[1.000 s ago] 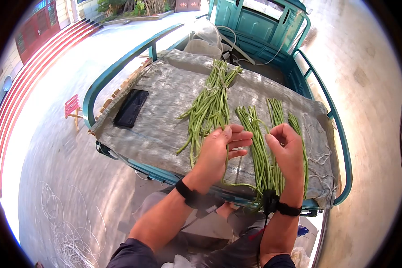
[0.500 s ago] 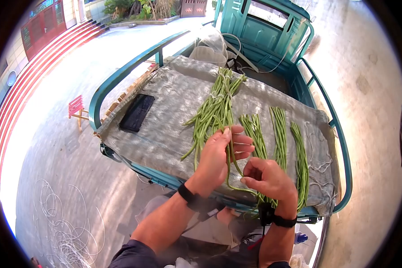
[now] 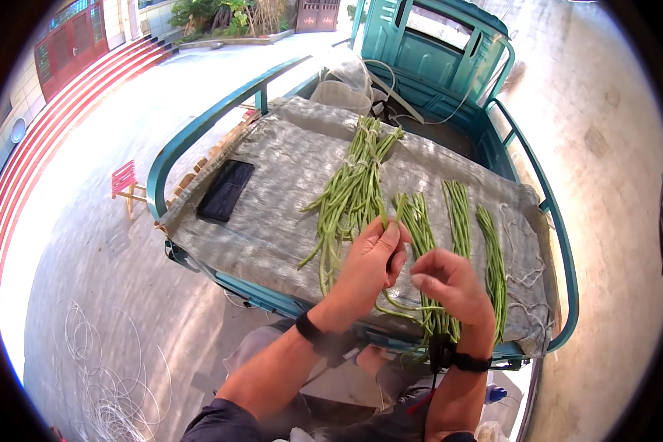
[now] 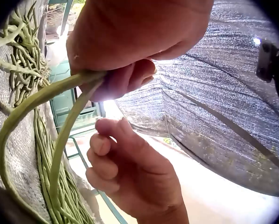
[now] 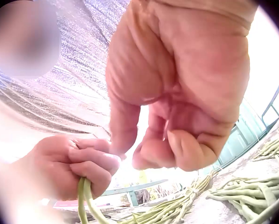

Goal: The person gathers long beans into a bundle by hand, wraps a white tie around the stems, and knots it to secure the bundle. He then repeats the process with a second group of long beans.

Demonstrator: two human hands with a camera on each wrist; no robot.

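The left hand [image 4: 139, 32] is hiding from us the gripped part of the beans [image 4: 66, 130]. In the head view, the bottom edge is cutting off both sleeves [image 3: 225, 421], and we are seeing perhaps wire [image 3: 118, 401], too fine for tracing.

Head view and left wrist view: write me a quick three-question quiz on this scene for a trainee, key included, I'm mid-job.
1. Which hand grips the bean lengths?
2. True or false: in the head view, the dark phone lies left of the tied bundle.
3. The red-topped stool stands on: A) the grey sheet; B) the ground; C) the red steps.

Key: 1. The left hand. 2. True. 3. B.
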